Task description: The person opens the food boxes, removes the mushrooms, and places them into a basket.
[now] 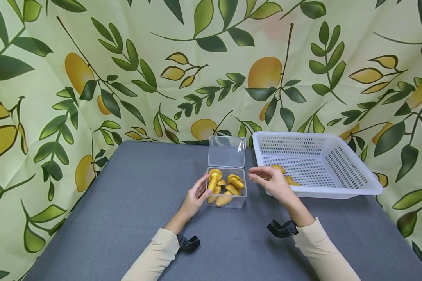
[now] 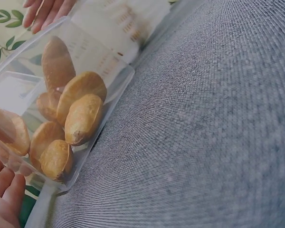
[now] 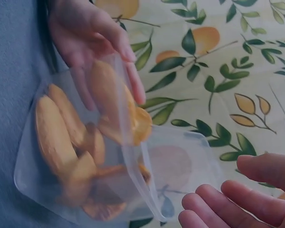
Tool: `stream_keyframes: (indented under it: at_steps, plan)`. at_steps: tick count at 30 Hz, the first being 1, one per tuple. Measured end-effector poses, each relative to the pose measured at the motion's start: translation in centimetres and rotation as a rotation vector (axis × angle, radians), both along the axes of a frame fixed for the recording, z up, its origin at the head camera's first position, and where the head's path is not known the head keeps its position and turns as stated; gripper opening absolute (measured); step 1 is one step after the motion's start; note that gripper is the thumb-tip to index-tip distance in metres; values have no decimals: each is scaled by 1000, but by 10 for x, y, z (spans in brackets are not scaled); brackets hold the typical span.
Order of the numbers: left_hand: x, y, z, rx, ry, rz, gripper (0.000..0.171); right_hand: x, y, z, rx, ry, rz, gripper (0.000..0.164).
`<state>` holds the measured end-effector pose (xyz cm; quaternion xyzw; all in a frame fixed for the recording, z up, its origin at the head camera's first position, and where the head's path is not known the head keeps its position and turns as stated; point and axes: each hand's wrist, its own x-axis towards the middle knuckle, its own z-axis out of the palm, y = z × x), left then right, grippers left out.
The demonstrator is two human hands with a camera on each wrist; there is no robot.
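Note:
A clear plastic box [image 1: 227, 202] stands on the table with its hinged lid [image 1: 226, 152] raised at the back. Several yellow-brown mushrooms [image 1: 224, 199] lie inside, their stems and caps also visible through the wall in both wrist views. My left hand [image 1: 195, 197] rests against the box's left side, thumb near the front corner and fingers fairly straight. Just right of the box, my right hand [image 1: 272, 181] hovers between it and the white basket [image 1: 337, 191], thumb and fingers apart and holding nothing. More mushrooms [image 1: 278, 168] lie in the basket, partly hidden behind the right hand.
The perforated basket takes up the table's back right. Grey cloth covers the table [image 1: 144, 187]. A leaf-and-fruit patterned curtain [image 1: 183, 97] hangs along the back and sides. Each wrist wears a black camera mount [image 1: 189, 244].

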<state>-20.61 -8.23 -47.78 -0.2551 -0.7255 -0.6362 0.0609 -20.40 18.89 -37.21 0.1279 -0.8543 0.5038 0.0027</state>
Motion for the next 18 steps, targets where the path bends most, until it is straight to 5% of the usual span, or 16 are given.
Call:
stream_keyframes:
  at_steps: [18]
  plan:
    - [0,1,-1,-13,52,29,49,-12,-42,-5,26,55,73,26]
